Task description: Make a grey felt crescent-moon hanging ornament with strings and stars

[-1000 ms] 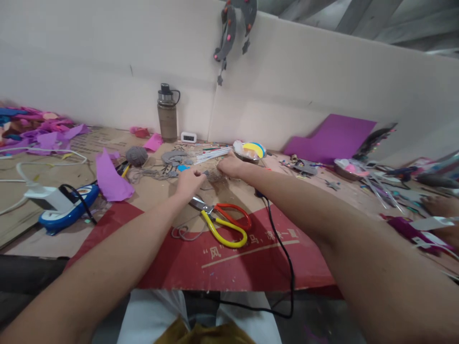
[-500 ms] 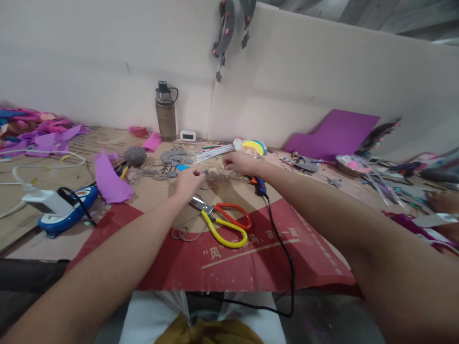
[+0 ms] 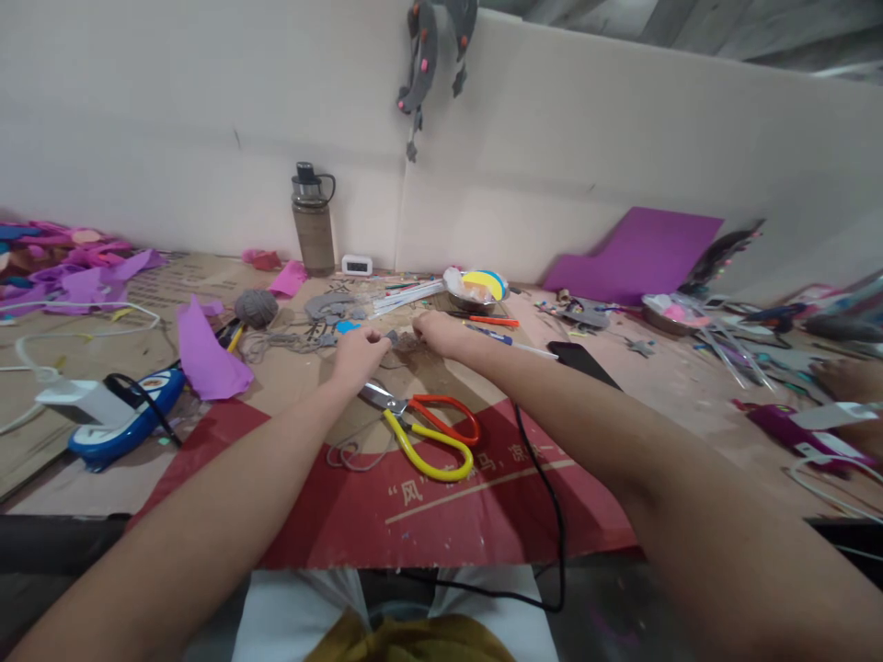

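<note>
Here, gray scrap (image 3: pixel 393 337); between both hands (image 3: pixel 359 355) (image 3: pixel 439 334)

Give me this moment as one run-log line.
left hand: at small grey piece, hold unclear | right hand: just right, grip unclear | scissors: on cardboard, in neither hand

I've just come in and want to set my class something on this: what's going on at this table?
A person is doing handwork over cardboard. The left hand has its fingers at a small grey piece, seemingly pinching it. The right hand is close beside it; whether it grips anything is unclear. The scissors lie between the forearms, held by neither hand. A ball of grey yarn sits farther back, towards the left.
</note>
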Demonstrator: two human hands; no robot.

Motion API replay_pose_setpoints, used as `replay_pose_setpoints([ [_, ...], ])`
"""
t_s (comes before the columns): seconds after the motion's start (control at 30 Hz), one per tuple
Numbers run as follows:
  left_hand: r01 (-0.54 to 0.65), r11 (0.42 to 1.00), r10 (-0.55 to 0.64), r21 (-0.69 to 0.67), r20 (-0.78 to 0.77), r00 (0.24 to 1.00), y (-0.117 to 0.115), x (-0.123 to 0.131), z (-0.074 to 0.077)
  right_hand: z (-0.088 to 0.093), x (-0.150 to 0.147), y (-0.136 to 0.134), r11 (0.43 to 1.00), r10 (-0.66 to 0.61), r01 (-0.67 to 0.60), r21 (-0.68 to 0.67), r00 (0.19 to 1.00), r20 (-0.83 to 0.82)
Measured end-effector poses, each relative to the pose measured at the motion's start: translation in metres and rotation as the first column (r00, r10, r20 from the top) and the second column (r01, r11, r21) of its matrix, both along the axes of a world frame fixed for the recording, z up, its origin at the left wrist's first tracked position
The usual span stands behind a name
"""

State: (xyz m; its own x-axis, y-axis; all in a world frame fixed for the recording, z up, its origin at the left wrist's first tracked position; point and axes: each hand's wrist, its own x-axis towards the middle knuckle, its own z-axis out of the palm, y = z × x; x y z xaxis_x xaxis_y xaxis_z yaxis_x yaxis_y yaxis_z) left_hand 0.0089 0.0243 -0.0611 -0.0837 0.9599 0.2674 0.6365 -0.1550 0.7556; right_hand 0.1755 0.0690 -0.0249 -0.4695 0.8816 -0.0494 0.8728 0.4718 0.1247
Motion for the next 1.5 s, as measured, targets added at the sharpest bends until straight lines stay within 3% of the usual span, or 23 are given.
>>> replay_pose_setpoints([
  [0.2, 0.007, 1.000, -0.007, 0.017, 0.015, 1.000, 0.002, -0.001, -0.002, 0.001, -0.001, 0.001, 1.000, 0.004, -0.004, -0.022, 1.000, 0.007],
  [0.33, 0.002, 1.000, -0.002, -0.003, 0.017, 1.000, 0.002, -0.001, -0.001, 0.002, 0.001, -0.001, 0.999, -0.014, 0.011, -0.041, 0.997, -0.078],
  [0.5, 0.001, 1.000, -0.001, 0.006, 0.047, 0.999, 0.001, -0.002, 0.001, 0.010, 0.012, -0.021, 0.998, -0.028, 0.010, -0.063, 0.954, -0.299],
  [0.53, 0.003, 1.000, -0.003, -0.003, 0.069, 0.998, 0.002, -0.003, 0.001, 0.012, 0.016, -0.030, 0.996, -0.040, 0.006, -0.093, 0.931, -0.364],
  [0.57, 0.008, 1.000, -0.007, -0.013, 0.099, 0.995, 0.003, -0.003, 0.000, 0.015, 0.020, -0.040, 0.982, -0.102, 0.001, -0.189, 0.843, -0.528],
  [0.63, 0.020, 0.999, -0.014, -0.034, 0.181, 0.983, 0.006, -0.005, -0.003, 0.021, 0.027, -0.067, 0.919, -0.211, -0.125, -0.375, 0.647, -0.733],
  [0.67, 0.028, 0.999, -0.016, -0.047, 0.232, 0.972, 0.008, -0.006, -0.005, 0.025, 0.030, -0.082, 0.882, -0.238, -0.196, -0.428, 0.598, -0.766],
  [0.77, 0.065, 0.996, -0.030, -0.069, 0.417, 0.908, 0.013, -0.007, -0.010, 0.038, 0.035, -0.131, 0.771, -0.246, -0.344, -0.535, 0.615, -0.749],
  [0.93, 0.073, 0.997, -0.045, -0.015, 0.663, 0.747, 0.011, -0.008, 0.000, 0.047, 0.031, -0.190, 0.557, 0.082, -0.658, -0.507, 0.651, -0.755],
  [1.03, 0.047, 0.998, -0.069, 0.052, 0.665, 0.744, 0.005, -0.013, 0.014, 0.043, 0.030, -0.205, 0.474, 0.199, -0.730, -0.492, 0.633, -0.748],
  [1.1, 0.039, 0.996, -0.079, 0.076, 0.628, 0.774, 0.001, -0.016, 0.022, 0.043, 0.031, -0.208, 0.508, 0.218, -0.735, -0.450, 0.615, -0.758],
  [1.17, 0.060, 0.993, -0.105, 0.097, 0.570, 0.815, -0.002, -0.018, 0.028, 0.045, 0.031, -0.203, 0.636, 0.187, -0.678, -0.367, 0.598, -0.780],
  [1.23, 0.128, 0.986, -0.163, 0.103, 0.529, 0.833, -0.005, -0.017, 0.033, 0.046, 0.029, -0.190, 0.799, 0.090, -0.538, -0.269, 0.549, -0.831],
  [1.3, 0.217, 0.973, -0.226, 0.084, 0.558, 0.798, -0.009, -0.014, 0.036, 0.045, 0.025, -0.167, 0.901, -0.051, -0.374, -0.218, 0.406, -0.912],
  [1.4, 0.317, 0.947, -0.273, 0.047, 0.638, 0.720, -0.017, -0.008, 0.042, 0.036, 0.017, -0.124, 0.962, -0.165, -0.195, -0.188, 0.129, -0.978],
  [1.43, 0.340, 0.939, -0.285, 0.043, 0.649, 0.705, -0.019, -0.006, 0.044, 0.032, 0.014, -0.110, 0.978, -0.156, -0.125, -0.165, 0.076, -0.985],
  [1.5, 0.369, 0.929, -0.299, 0.033, 0.654, 0.694, -0.022, -0.003, 0.046, 0.022, 0.009, -0.089, 0.992, -0.129, -0.003, -0.129, 0.054, -0.990],
])
